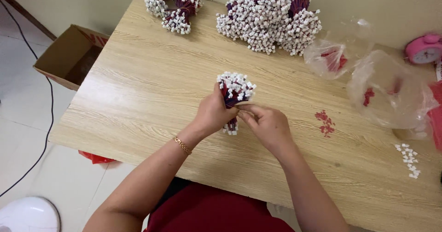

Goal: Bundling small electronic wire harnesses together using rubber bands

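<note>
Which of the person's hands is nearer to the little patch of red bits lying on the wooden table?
The right hand. It is just left of the small red bits, with bare table between them. The left hand is farther left, gripping the bundle of red wires with white plastic ends.

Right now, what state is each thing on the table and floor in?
Left hand: gripping wire bundle.
Right hand: pinching the bundle's middle.
Finished bundles: heaped at the table's far edge.
Plastic bags: open, crumpled.
Cardboard box: open, on floor.
Loose white connectors: scattered.
</note>
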